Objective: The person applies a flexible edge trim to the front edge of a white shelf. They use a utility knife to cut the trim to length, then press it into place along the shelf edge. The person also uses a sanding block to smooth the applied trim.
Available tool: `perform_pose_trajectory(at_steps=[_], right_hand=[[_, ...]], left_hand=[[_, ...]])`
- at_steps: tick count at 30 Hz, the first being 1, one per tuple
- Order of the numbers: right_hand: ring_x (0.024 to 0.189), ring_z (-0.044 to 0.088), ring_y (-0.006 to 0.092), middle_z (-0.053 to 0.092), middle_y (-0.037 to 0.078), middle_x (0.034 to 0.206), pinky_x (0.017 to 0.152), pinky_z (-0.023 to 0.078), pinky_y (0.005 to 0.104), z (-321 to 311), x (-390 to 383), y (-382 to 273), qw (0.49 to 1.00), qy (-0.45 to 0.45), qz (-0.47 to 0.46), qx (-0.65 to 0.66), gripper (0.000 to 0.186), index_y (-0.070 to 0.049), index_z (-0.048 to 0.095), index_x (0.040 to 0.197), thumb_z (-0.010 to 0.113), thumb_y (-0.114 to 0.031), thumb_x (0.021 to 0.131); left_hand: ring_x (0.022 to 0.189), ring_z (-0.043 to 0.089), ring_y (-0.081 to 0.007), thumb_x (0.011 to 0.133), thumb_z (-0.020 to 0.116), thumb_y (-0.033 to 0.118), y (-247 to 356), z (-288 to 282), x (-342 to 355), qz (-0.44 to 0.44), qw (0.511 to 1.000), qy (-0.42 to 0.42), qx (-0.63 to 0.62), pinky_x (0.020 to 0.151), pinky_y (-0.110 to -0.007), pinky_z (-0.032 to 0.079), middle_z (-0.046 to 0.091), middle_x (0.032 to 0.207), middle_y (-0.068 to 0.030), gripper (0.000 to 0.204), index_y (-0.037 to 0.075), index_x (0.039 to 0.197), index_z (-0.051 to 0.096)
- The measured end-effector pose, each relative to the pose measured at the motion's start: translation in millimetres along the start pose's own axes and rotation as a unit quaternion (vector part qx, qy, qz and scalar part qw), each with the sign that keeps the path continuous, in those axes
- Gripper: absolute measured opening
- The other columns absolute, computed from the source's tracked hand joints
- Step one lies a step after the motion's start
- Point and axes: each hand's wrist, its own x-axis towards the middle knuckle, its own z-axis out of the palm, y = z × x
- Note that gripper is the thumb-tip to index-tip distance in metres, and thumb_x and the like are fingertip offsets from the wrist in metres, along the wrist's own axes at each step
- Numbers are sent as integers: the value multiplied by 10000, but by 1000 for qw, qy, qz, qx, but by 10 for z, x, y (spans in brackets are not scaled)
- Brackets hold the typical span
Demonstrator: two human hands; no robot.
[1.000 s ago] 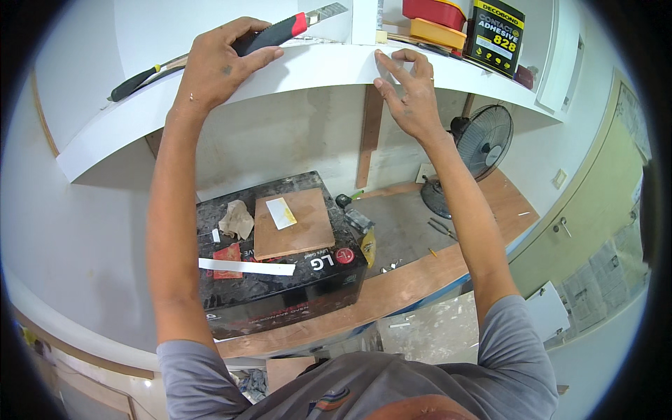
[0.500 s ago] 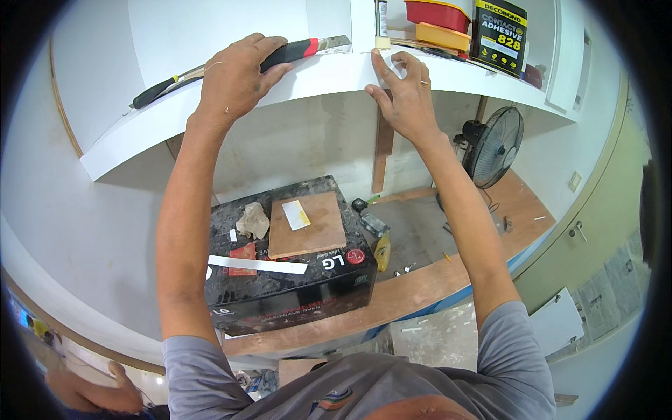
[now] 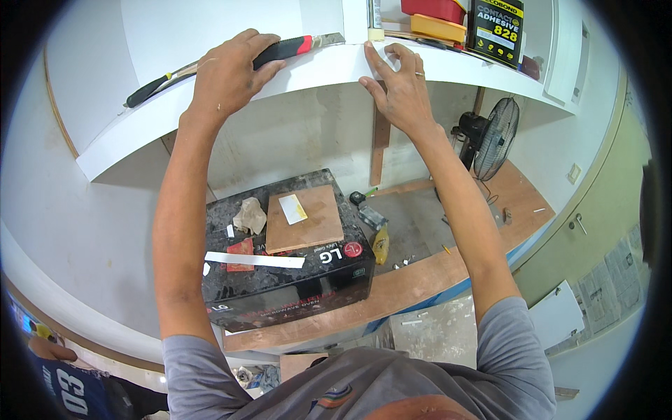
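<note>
My left hand point(image 3: 231, 73) is wrapped round the black and red handle of a utility knife point(image 3: 288, 48), its metal blade pointing right along the top of a curved white shelf front point(image 3: 318, 70). My right hand point(image 3: 406, 94) rests at the same white edge, to the right of the blade. Its index finger is stretched out against the edge below a small container with a pale cap point(image 3: 376, 33). The thumb stands apart, the other fingers are bent, and nothing shows in its grasp. A black and yellow screwdriver point(image 3: 148, 89) lies left of my left hand.
Red point(image 3: 434, 8) and yellow trays point(image 3: 437, 28) and a black adhesive can point(image 3: 495, 31) stand on the shelf at right. Below are a black carton point(image 3: 315, 283) bearing a wooden board point(image 3: 315, 224), a fan point(image 3: 495, 140) and a wooden counter point(image 3: 420, 287). Another person point(image 3: 77, 385) is at lower left.
The whole view has shifted slightly. Both my hands stay at the shelf edge, the left still holding the utility knife. The person at lower left has changed position.
</note>
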Motion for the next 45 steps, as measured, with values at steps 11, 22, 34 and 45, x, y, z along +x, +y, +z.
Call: perform_pose_trajectory(at_steps=[11,22,34,45], right_hand=[[1151,496,338,525,152,1335,1060,408,470,8,-9,1,1000,13,-1,-3,568,-216,628,1471,747,-404,949],[1123,489,329,527,143,1312,1037,412,459,26,-19,29,999,27,-16,-10,575,-215,635,1465,754,-418,940],[1162,489,347,523,150,1317,1068,403,508,68,-25,50,999,28,-20,-23,562,-226,628,1474,729,-437,962],[1170,481,385,531,175,1334,1033,455,483,167,-61,55,997,58,17,52,747,-83,536,1518,772,-455,915]], left_hand=[[813,696,-258,908,792,338,-47,7,14,-19,1000,-3,-22,780,-401,555,738,1026,-65,388,125,1229,748],[812,715,-199,908,810,343,-32,-2,33,-21,1000,-20,-4,740,-328,605,764,1059,-63,412,129,1256,758],[926,709,-232,906,812,348,-165,46,93,8,999,-23,-45,777,-359,603,770,1092,-73,411,107,1236,761],[994,721,-263,906,808,361,-211,194,193,12,1000,-13,-26,885,-387,590,769,1160,-80,424,97,1232,748]])
